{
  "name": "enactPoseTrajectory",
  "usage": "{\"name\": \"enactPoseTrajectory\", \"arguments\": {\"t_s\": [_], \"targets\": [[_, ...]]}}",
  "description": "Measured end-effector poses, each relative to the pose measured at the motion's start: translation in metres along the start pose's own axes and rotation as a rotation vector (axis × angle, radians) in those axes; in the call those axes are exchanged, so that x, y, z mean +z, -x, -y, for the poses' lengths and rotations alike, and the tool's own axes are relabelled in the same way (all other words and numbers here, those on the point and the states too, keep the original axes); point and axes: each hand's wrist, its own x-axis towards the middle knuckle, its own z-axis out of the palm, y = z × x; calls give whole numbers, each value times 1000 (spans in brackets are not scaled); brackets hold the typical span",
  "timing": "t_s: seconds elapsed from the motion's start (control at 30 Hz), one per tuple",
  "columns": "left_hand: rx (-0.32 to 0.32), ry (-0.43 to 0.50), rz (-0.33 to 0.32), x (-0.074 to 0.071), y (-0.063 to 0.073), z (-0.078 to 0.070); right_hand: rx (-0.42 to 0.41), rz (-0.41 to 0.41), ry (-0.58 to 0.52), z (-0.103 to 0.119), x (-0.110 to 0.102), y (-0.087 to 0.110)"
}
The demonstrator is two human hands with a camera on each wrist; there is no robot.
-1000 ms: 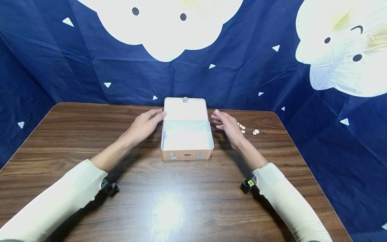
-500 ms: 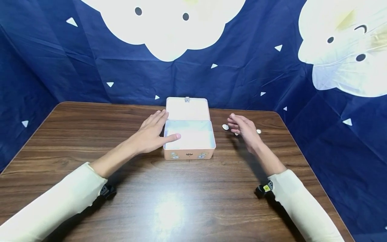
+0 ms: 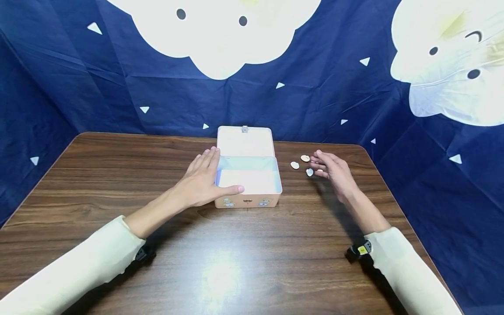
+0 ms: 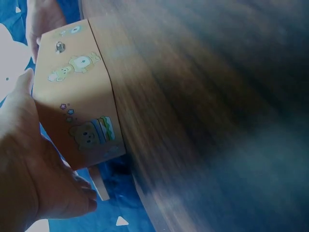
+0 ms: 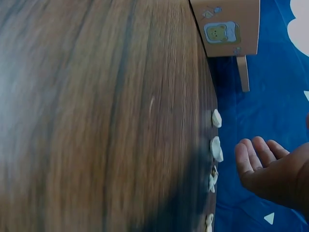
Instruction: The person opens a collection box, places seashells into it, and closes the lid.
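A pale orange tin box [image 3: 252, 201] with bear pictures stands at the back middle of the table, its lid [image 3: 245, 142] raised and its white inside showing. My left hand [image 3: 200, 177] lies along the box's left side, fingers straight and thumb stretched over the front rim. In the left wrist view this hand [image 4: 29, 159] is right at the upper edge of the box. My right hand [image 3: 336, 173], fingers loosely bent and holding nothing, hovers over small white seashells [image 3: 295, 165] right of the box. Part of the shell group is hidden beneath it.
The brown wooden table [image 3: 252, 253] has a rounded back edge close to a dark blue curtain [image 3: 169, 92] with white clouds and triangles. In the right wrist view several shells [image 5: 217, 149] lie in a row near the table's edge.
My right hand has moved rightward from beside the box to over the shells, uncovering some of them. My left hand has spread its thumb across the box's front corner.
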Motion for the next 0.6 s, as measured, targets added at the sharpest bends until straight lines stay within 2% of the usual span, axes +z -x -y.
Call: {"name": "enactPoseTrajectory", "arguments": {"t_s": [0.37, 0.6], "targets": [[30, -21, 48, -7, -5, 4, -9, -10, -44, -3, -26, 6], [6, -83, 27, -8, -4, -4, -14, -9, -76, -5, -40, 10]]}}
